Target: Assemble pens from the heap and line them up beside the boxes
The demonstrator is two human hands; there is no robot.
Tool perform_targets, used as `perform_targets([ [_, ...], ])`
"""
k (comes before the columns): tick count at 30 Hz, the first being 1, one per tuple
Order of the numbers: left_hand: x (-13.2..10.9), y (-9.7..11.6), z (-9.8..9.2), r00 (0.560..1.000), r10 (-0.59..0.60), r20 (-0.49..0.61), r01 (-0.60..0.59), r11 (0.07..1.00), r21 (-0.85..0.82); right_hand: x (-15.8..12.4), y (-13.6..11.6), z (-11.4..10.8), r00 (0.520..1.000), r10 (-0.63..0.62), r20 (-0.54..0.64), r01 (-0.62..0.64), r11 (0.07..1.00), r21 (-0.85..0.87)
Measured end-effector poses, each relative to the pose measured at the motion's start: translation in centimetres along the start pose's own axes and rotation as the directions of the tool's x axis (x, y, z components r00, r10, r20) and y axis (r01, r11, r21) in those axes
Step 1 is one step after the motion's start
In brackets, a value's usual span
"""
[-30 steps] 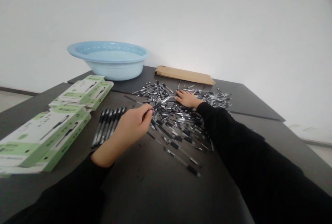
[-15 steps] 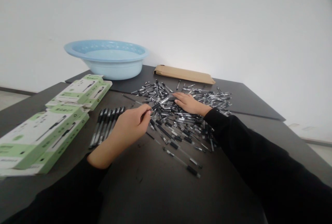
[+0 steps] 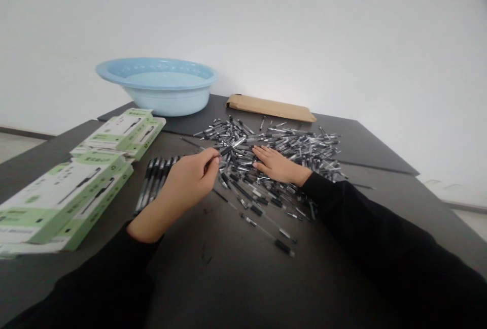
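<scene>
Between the thumb and fingers of my left hand (image 3: 194,174) is a pen (image 3: 233,146) with a black grip, its clear end pointing up and right over the heap. My right hand (image 3: 276,164) rests on the pile of loose pens (image 3: 266,194), fingers stretched out and holding nothing. Clear barrels, black grips and thin refills lie tangled together in the pile. Just left of my left wrist, several capped pens (image 3: 152,182) are laid side by side in a row, partly hidden by that hand.
Green and white pen boxes (image 3: 87,182) lie at the left of the dark table (image 3: 236,278). A light blue basin (image 3: 171,98) stands at the back left. Behind the pile lies a long brown cardboard piece (image 3: 272,108), close to the white wall.
My right hand has moved slightly down on the pile. My left hand has shifted a little up and left, still pinching the pen. A thin stick now shows right of the pile.
</scene>
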State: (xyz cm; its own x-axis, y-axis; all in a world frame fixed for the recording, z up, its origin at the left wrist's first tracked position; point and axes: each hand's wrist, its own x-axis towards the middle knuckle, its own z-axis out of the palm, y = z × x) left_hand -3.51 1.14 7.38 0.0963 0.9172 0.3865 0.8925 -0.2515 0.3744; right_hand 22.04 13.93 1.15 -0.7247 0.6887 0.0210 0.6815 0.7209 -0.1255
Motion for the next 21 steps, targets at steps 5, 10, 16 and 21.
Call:
perform_targets([
  [5,-0.08,0.07,-0.11,1.000,0.004,-0.005,-0.004,1.000,0.006,-0.19,-0.20,0.16,1.000,0.007,0.000,-0.007,1.000,-0.001],
  [10,-0.11,-0.09,-0.04,1.000,0.018,-0.011,-0.018,1.000,0.012,-0.62,-0.69,0.46,0.999,0.028,-0.019,-0.029,0.999,-0.036],
  [16,-0.06,-0.07,-0.11,1.000,0.015,-0.023,-0.015,1.000,0.001,-0.64,-0.64,0.10,1.000,0.007,0.001,-0.007,1.000,-0.025],
  [21,-0.04,0.11,-0.54,1.000,-0.020,-0.023,0.017,0.992,-0.126,-0.82,-0.49,0.53,1.000,0.016,-0.013,-0.017,0.998,-0.067],
])
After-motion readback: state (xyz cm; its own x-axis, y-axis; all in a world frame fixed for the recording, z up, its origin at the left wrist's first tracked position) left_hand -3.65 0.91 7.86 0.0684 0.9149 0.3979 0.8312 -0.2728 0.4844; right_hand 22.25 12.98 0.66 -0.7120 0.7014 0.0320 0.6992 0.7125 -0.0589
